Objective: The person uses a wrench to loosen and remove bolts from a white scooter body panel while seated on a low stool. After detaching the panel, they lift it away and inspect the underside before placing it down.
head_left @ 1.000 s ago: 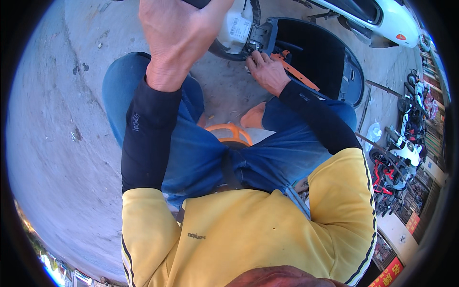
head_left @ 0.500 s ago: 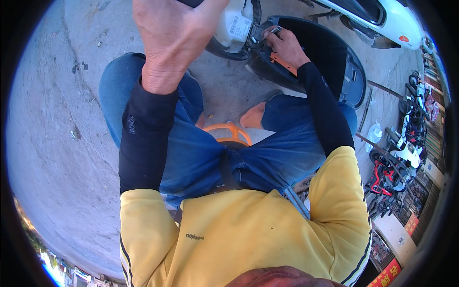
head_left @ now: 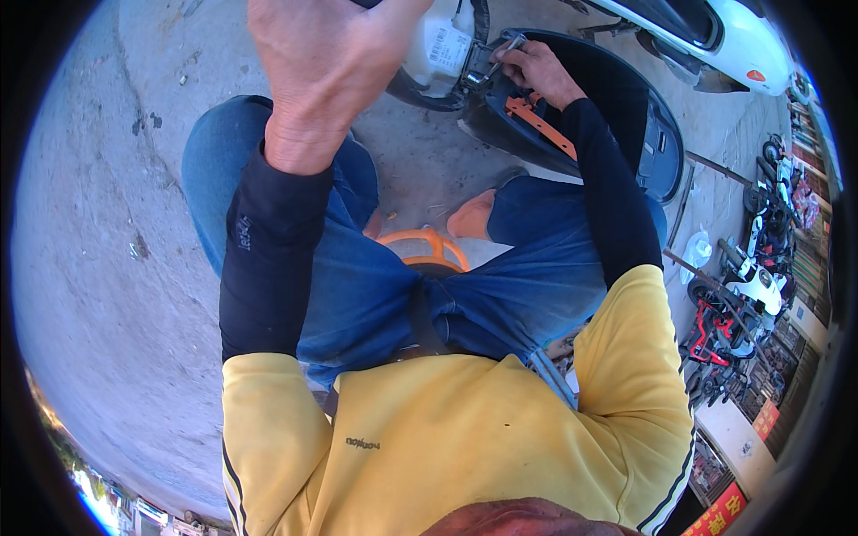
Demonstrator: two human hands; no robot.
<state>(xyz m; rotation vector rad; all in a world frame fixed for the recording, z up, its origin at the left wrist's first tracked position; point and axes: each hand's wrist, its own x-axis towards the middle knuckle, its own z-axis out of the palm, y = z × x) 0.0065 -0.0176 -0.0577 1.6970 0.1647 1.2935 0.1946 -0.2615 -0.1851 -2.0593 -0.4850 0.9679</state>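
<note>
At the black tub's left end, the right hand [head_left: 541, 73] pinched a metal rod [head_left: 512, 45]; left of the tub [head_left: 617, 100], the left hand [head_left: 332, 67] was cut off, its grip unclear

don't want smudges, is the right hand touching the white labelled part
Apart: the head view shows a metal bracket between the right hand and white labelled part.

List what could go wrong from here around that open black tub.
The slim metal piece in the right hand could slip and perhaps drop into the black tub, since it is held near the tub's edge.

The right hand is close to the metal bracket, so fingers might get scraped or pinched if that part shifts.
</note>
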